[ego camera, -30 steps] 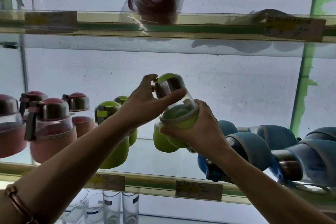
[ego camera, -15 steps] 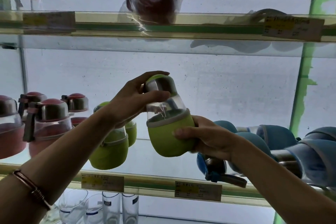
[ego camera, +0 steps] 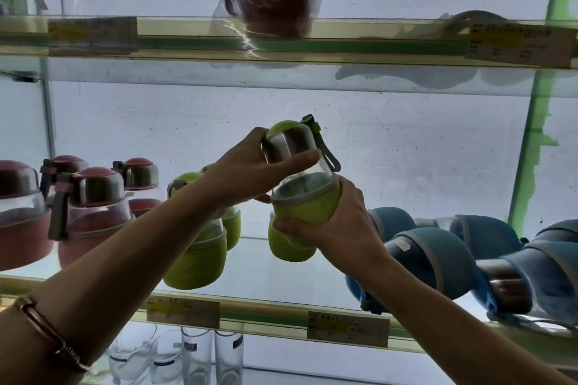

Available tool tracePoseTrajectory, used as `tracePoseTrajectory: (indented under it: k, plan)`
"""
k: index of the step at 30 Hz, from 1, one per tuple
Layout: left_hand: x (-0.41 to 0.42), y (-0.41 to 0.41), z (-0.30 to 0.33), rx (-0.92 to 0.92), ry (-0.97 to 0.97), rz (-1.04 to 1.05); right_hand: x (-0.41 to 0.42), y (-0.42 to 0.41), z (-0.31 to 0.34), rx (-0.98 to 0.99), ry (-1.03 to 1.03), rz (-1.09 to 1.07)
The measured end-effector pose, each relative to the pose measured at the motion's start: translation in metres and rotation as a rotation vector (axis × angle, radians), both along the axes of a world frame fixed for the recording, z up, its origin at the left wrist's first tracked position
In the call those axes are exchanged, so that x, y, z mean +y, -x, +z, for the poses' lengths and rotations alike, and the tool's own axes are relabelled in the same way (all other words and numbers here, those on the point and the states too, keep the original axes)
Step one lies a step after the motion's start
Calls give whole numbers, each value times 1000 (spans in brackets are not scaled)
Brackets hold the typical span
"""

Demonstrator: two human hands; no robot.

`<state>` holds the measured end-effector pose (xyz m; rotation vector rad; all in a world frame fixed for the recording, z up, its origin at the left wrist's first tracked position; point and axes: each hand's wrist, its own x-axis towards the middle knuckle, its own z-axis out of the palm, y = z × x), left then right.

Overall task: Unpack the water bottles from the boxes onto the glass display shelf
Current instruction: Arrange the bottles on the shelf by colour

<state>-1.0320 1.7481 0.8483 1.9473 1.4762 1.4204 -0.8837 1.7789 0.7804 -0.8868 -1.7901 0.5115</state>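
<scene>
Left hand (ego camera: 250, 169) clamps the cap, right hand (ego camera: 331, 222) wraps the green bottle (ego camera: 300, 197); lower upright mid-shelf (ego camera: 281, 316), behind the front edge.

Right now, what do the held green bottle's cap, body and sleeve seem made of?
Green bottle: cap band looks like brushed steel, with dull grey reflections; body seems clear glass or plastic, see-through; sleeve looks like soft matte fabric or neoprene with a stitched grey rim.
</scene>
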Motion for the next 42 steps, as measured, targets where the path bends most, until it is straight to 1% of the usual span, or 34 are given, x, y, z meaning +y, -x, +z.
tracePoseTrajectory:
  k: [2, 4, 9, 11, 14, 17, 18, 20, 22, 24, 27, 29, 32, 35, 38, 40, 42]
  plan:
    - [3, -1, 2, -25, -30, 30, -2, 1, -1, -6, -13, 8]
    - [5, 3, 4, -57, -11, 28, -3, -1, -3, -1, -7, 42]
    - [6, 12, 7, -125, 18, -84, -8, -10, -1, -22, 55, 79]
    - [5, 16, 8, -136, 21, -129, -7, -13, 6, 9, 168, 181]
    - [5, 20, 9, -137, 28, -189, -7, -21, 18, 49, 402, 440]
    - [6, 22, 7, -182, 26, -303, -5, -25, 26, 159, 613, 687]
    - [6, 22, 5, -186, 20, -336, -4, -26, 26, 167, 641, 734]
    - [6, 23, 3, -199, 13, -392, -4, -25, 25, 146, 620, 784]
    - [6, 24, 3, -207, 8, -426, -4, -24, 22, 135, 558, 743]
    - [6, 27, 5, -179, 22, -432, -2, -19, 17, 111, 489, 629]
    - [2, 30, 9, -34, 90, -414, 6, -14, 4, 57, 353, 457]
    - [-1, 26, 9, 65, 115, -358, 7, -12, 0, 50, 293, 414]
    - [-2, 16, 6, 102, 41, -219, 5, -8, -4, 53, 248, 390]
    - [1, 18, 1, 129, -28, -133, 10, -4, -9, -97, 241, 323]
    - [4, 25, -3, 172, 19, -165, 10, -11, 4, -272, 268, 378]
    - [7, 25, -7, 224, 54, -161, 11, -18, 15, -348, 288, 407]
    - [10, 23, -12, 238, 73, -150, 14, -20, 19, -406, 267, 373]
